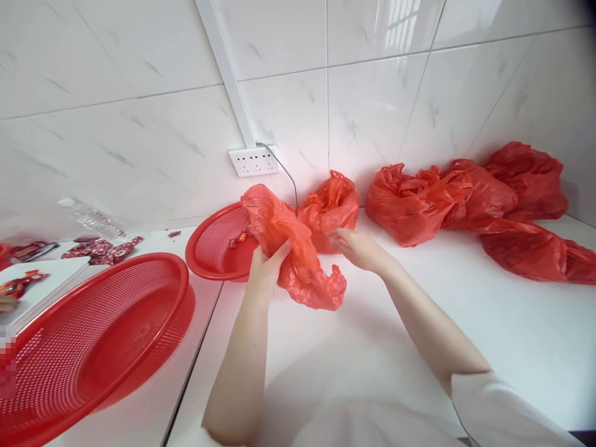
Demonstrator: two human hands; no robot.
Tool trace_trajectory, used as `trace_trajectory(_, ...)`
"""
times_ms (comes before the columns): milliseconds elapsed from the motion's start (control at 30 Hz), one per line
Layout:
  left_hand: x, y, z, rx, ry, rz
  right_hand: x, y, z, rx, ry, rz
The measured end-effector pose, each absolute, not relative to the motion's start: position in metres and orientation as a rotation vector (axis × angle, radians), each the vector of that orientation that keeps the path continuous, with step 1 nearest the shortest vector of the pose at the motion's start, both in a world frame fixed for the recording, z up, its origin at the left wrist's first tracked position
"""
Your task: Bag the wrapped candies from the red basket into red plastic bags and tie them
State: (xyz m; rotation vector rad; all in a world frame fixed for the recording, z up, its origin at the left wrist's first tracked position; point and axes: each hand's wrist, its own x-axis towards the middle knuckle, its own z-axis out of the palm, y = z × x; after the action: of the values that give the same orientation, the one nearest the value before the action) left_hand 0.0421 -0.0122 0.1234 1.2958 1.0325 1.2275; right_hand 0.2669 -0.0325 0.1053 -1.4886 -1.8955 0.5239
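My left hand (269, 267) is closed around a crumpled, thin red plastic bag (298, 254), which hangs above the white table in front of me. The bag looks limp and its inside is hidden. To its right is my right hand (357, 248), with fingers partly bent and nothing visible in them. Its fingertips are close to a full red plastic bag (328, 208) standing against the wall; whether they touch it I cannot tell. Behind my left hand sits a small red plastic basket (209, 239) with a few small wrapped pieces in it.
Several filled red bags (414, 205) line the wall at right. A large red basket (179, 292) stands at left, beside red packets (105, 249) and a white tray (51, 288). Another person's hand (8, 303) shows at the left edge. A socket strip (254, 161) is on the wall.
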Motion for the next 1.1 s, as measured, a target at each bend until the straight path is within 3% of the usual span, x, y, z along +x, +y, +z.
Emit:
trace_trajectory(200,0.053,-0.019,0.124,1.442,1.088,1.259,0.26,-0.063,0.137,-0.885,-1.925,0.899)
trace_trajectory(400,0.049,-0.027,0.133,1.27,0.822,0.991,0.264,-0.055,0.133,-0.996,-1.401,0.815)
trace_trajectory(600,0.019,-0.004,0.132,1.371,1.007,0.906,0.302,-0.059,0.145,-0.968,-1.057,0.796)
trace_trajectory(733,0.02,-0.012,0.141,1.739,1.394,1.124,0.303,-0.073,0.153,-1.026,-1.121,0.793)
trace_trajectory(833,0.037,-0.049,0.155,1.975,1.261,1.303,0.291,-0.081,0.156,-1.022,-1.234,0.848)
trace_trajectory(967,0.063,-0.103,0.164,2.139,0.757,0.979,0.273,-0.093,0.16,-1.015,-1.373,0.923)
trace_trajectory(1100,0.08,-0.111,0.153,2.141,0.83,0.66,0.267,-0.107,0.166,-1.057,-1.501,1.006)
